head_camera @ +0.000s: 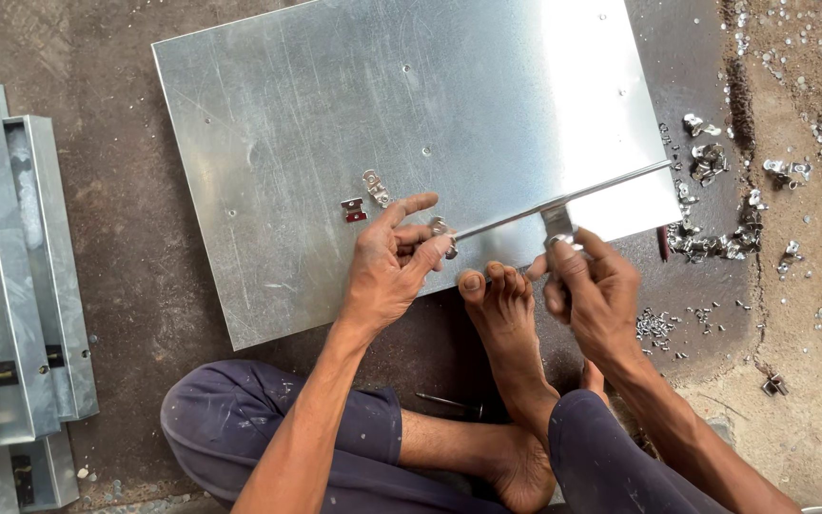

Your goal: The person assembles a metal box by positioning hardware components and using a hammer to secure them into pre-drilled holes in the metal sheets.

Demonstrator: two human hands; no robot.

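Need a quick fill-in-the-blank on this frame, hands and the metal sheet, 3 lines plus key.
1. The left hand pinches a small metal clip at the near edge of the ____ metal sheet.
2. The right hand grips a long thin metal ____ that lies slanted across the sheet.
3. The person's bare ____ rests between the two hands.

Missing words: galvanised (silver); rod; foot

Stacked metal channels [11, 286] cut by left edge; scattered small fasteners [658, 328] too tiny to identify.
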